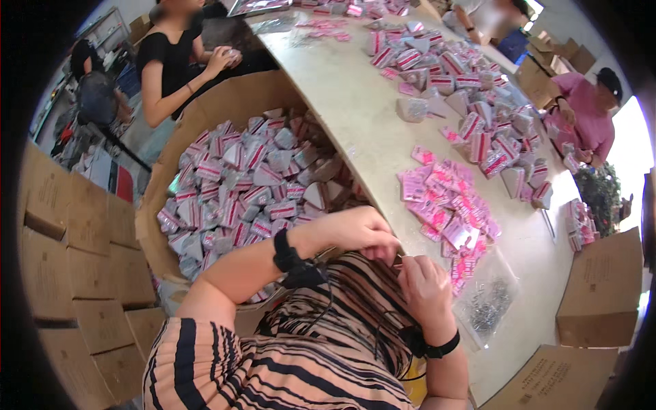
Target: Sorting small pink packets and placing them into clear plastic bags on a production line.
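Observation:
My left hand (363,231) and my right hand (425,283) are close together at the table's near edge, in front of my striped top. The fingers of both are bent and pinched. Something small and thin may show between them, but I cannot make out what it is. Right beside my right hand, pink printed cards (447,195) lie in a loose heap on the pale table (342,96). Next to them is a see-through plastic bag (502,273) with many small metal pieces (486,304) in it.
Left of the table stands a large open carton (154,195) full of wrapped wedge-shaped packets (239,184). More packets (478,116) are heaped across the table. Cardboard boxes (89,266) are stacked at the left, others (601,294) stand at the right. Other people (171,61) work around the table.

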Action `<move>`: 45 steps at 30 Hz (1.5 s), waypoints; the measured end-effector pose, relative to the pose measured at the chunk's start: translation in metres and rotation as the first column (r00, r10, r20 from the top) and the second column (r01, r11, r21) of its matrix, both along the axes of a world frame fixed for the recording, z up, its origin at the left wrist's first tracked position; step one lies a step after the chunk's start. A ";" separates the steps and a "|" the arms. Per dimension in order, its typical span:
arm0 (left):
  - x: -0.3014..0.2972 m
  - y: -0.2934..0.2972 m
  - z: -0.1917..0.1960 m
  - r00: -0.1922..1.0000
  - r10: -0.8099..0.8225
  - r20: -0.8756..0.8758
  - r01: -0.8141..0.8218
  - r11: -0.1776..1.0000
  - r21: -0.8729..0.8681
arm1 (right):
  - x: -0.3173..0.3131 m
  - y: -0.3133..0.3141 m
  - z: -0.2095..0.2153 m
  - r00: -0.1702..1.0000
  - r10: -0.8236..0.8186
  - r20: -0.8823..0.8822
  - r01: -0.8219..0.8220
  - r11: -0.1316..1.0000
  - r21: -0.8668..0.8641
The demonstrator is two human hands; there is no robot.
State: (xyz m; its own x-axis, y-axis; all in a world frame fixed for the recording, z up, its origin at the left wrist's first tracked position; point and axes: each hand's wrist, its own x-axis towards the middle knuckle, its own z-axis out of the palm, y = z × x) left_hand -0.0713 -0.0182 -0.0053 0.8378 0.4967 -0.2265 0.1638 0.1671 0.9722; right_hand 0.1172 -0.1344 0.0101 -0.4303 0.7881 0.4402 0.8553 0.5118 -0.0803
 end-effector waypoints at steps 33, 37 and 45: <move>-0.120 0.031 -0.087 0.425 0.856 0.294 -0.623 0.512 -0.591 | -0.019 0.032 0.011 0.763 -0.054 -0.644 -0.087 0.979 -0.184; -0.087 0.019 -0.034 0.516 0.761 0.393 -0.655 0.646 -0.392 | -0.038 0.063 0.003 0.759 -0.035 -0.650 -0.091 0.983 -0.159; -0.055 0.006 -0.018 0.589 0.651 0.479 -0.713 0.698 -0.072 | -0.062 0.092 0.006 0.841 0.055 -0.538 -0.055 0.998 0.016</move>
State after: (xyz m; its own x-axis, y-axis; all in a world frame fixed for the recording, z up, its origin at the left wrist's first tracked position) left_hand -0.1259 -0.0125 -0.0237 0.2258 0.9596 0.1677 -0.3929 -0.0678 0.9171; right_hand 0.0550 -0.0419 0.0165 -0.1684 0.7701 0.6153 0.6477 0.5570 -0.5198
